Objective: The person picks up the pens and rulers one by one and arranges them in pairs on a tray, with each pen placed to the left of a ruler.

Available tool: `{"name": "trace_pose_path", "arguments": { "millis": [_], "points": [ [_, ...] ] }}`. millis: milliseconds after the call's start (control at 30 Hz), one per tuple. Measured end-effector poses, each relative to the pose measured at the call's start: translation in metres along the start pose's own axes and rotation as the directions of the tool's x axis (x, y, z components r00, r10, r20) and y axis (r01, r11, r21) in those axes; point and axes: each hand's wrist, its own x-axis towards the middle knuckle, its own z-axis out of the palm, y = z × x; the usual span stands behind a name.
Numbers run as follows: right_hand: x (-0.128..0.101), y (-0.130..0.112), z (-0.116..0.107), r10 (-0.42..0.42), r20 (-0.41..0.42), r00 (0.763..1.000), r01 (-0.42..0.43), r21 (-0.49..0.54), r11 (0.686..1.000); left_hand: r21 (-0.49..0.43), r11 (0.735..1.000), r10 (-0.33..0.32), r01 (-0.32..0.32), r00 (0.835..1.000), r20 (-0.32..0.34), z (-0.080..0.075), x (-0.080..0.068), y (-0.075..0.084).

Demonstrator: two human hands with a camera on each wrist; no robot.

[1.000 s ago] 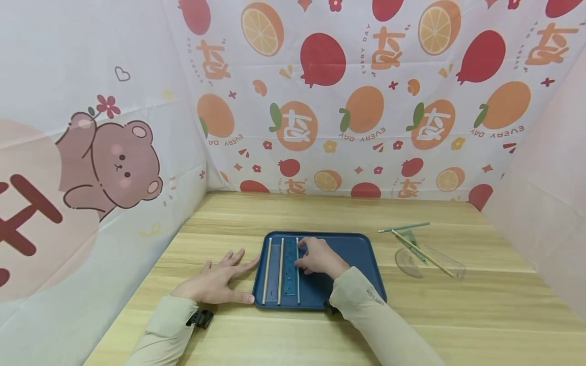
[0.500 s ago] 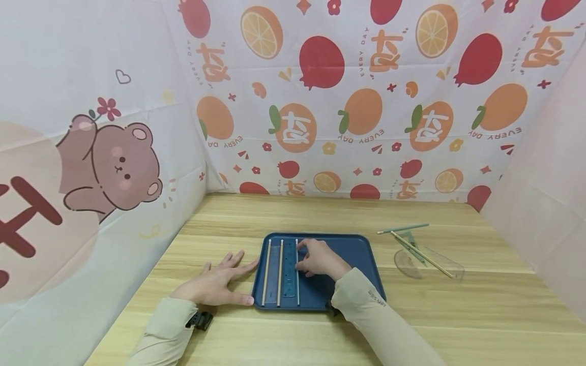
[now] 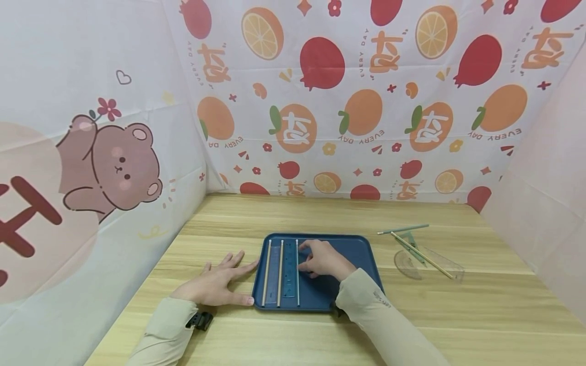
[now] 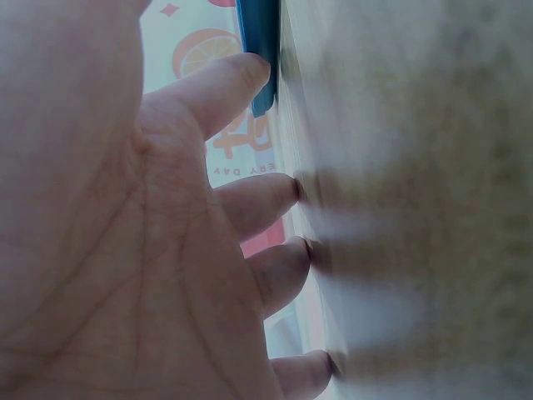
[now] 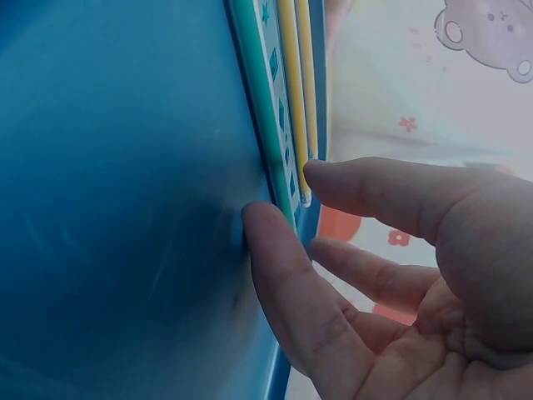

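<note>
A slim green pencil with a white tip lies lengthwise on a blue tray, mid-bench, beside a stencil ruler; contact with the right hand, its thumb and forefinger parted alongside, is hard to make out. The left hand spreads wide at the tray's near left corner. Overlapping clear drawing tools show faintly toward the right edge of the wood-grained bench, its near edge cut off, beneath fruit-print cloth.

Blue tray; green pencil; yellow pencil; beige sleeves; white backdrop, fruit-printed.
</note>
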Motion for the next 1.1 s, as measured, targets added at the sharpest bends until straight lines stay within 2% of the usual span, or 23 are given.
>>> {"name": "trace_pose_path", "arguments": {
  "millis": [1100],
  "points": [
    [-0.029,0.028,-0.035,-0.016,-0.085,0.996,0.015,-0.011,1.000,-0.003,1.000,-0.005,0.005,1.000,0.000,-0.001,-0.001,0.002]
  ]
}}
